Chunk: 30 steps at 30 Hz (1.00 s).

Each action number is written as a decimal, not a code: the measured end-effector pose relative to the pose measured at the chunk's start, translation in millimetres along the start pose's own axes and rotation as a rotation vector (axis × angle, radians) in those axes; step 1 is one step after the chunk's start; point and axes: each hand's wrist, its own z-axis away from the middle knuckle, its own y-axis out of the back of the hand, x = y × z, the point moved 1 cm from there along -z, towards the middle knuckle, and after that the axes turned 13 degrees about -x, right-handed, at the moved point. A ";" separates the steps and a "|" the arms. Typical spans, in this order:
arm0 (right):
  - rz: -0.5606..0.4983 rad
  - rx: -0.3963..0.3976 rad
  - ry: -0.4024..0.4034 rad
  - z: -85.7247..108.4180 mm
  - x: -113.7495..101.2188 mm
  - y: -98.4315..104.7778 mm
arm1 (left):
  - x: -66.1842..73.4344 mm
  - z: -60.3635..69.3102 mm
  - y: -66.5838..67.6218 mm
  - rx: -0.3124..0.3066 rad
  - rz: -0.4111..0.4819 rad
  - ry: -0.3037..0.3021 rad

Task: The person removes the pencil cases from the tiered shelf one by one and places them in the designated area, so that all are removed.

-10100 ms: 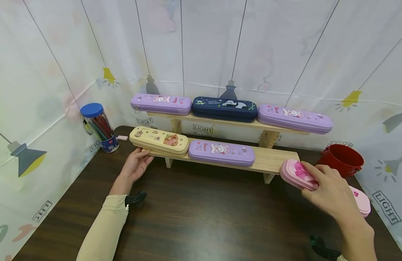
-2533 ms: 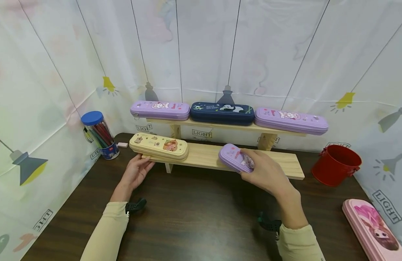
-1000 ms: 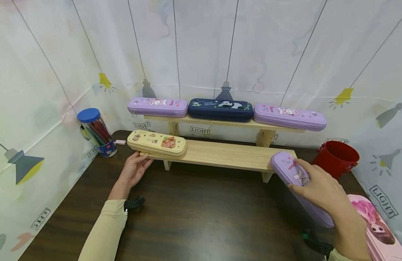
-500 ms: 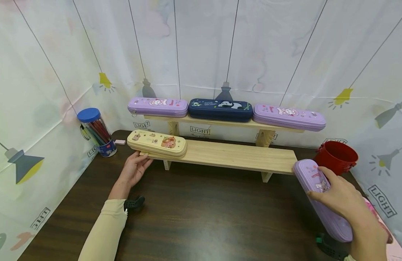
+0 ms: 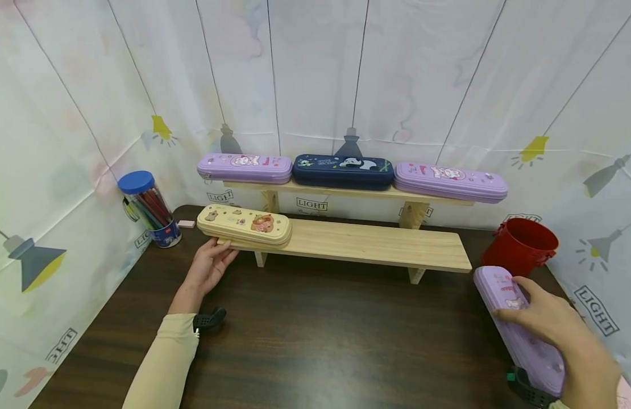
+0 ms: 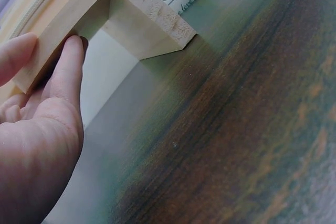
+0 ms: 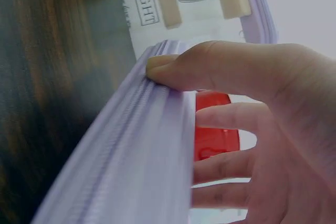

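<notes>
My left hand [image 5: 209, 267] grips the left end of the lower wooden shelf [image 5: 377, 241], fingers beneath its edge, beside the cream pencil case [image 5: 244, 224]. In the left wrist view, thumb and fingers of the hand [image 6: 47, 114] pinch the board near its support leg [image 6: 152, 19]. At the right, my right hand [image 5: 561, 324] holds a purple pencil case [image 5: 520, 341] across its width, off the shelf's right end. The right wrist view has the thumb of that hand [image 7: 236, 98] on the case's [image 7: 142, 145] zipper side and the fingers on the other side.
The upper shelf [image 5: 346, 190] bears a purple case [image 5: 244, 168], a navy panda case [image 5: 343, 172] and another purple case [image 5: 451, 182]. A red bucket [image 5: 520, 247] stands behind the held case, a pen jar [image 5: 154, 210] at the left. Part of a pink case [image 5: 627, 396] shows lower right.
My right hand lifted away the purple case from the lower shelf and carried it right and nearer, past the shelf's end. Earlier it held a pink case there. My left hand has stayed on the shelf.
</notes>
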 end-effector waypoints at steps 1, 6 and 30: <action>-0.001 -0.013 0.003 -1.2 0.3 -1.7 | -0.4 0.2 0.1 0.001 -0.001 -0.001; 0.012 -0.027 0.031 -5.4 1.2 -10.3 | -0.2 0.7 -0.5 -0.005 -0.002 -0.005; 0.067 -0.112 -0.121 21.8 8.7 -26.6 | 1.0 1.0 -1.1 -0.044 -0.018 -0.019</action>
